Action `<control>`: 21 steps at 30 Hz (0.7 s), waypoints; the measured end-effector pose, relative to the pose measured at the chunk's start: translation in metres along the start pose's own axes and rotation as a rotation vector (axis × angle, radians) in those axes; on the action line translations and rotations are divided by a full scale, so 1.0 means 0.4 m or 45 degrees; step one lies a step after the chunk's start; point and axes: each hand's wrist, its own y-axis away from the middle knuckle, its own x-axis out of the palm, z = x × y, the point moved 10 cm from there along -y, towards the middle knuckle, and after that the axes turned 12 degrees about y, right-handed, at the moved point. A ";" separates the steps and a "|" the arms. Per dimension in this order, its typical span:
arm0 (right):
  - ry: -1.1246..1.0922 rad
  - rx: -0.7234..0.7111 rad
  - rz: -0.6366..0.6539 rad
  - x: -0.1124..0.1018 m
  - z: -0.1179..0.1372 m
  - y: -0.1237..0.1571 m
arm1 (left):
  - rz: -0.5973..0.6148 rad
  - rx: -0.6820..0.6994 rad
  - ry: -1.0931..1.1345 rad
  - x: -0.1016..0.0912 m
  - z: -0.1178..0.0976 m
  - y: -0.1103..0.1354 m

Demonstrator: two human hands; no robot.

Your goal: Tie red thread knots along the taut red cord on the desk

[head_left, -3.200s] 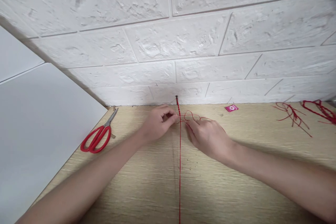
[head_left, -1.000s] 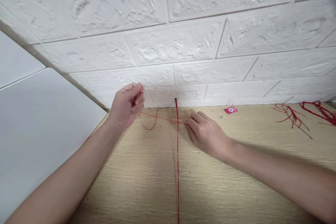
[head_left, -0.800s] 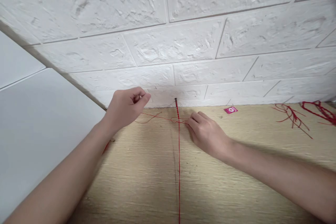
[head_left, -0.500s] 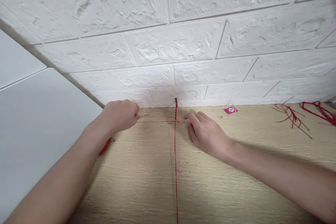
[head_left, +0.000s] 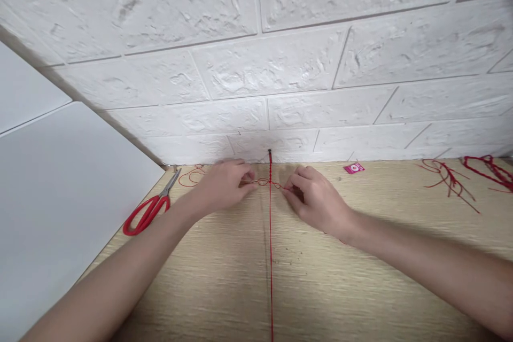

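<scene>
A taut red cord (head_left: pixel 270 256) runs down the middle of the wooden table (head_left: pixel 224 288) from a small nail (head_left: pixel 270 151) at the foot of the wall toward me. A thin red thread (head_left: pixel 265 183) is knotted across it near the top. My left hand (head_left: pixel 222 188) pinches the thread just left of the cord, and a loose end curls out past it at the left. My right hand (head_left: pixel 318 200) pinches the thread just right of the cord. Both hands rest low on the table.
Red-handled scissors (head_left: pixel 147 209) lie at the left by a white panel (head_left: pixel 52 192). A small pink packet (head_left: pixel 354 167) sits by the white brick wall (head_left: pixel 280 64). Loose red cord scraps (head_left: pixel 460 173) lie at the far right.
My left hand had pulled the thread out to the left, raised; it has come back in beside the cord. The crossing loop has drawn small. The scissors show again.
</scene>
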 end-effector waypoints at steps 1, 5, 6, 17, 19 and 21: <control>-0.021 -0.029 -0.005 -0.005 0.008 0.000 | -0.007 0.009 0.030 0.010 -0.001 -0.002; -0.107 -0.163 -0.001 -0.018 0.045 0.007 | 0.074 -0.034 0.133 0.028 0.008 0.000; -0.130 -0.193 0.003 -0.020 0.052 0.009 | 0.124 -0.042 0.157 0.031 0.008 0.004; -0.289 -0.430 0.042 -0.029 0.099 0.028 | 0.487 -0.123 0.338 0.057 0.011 0.050; -0.322 -0.473 0.054 -0.027 0.105 0.034 | 0.460 -0.110 0.340 0.053 0.007 0.047; -0.347 -0.517 0.071 -0.025 0.113 0.039 | 0.446 -0.110 0.343 0.050 0.002 0.045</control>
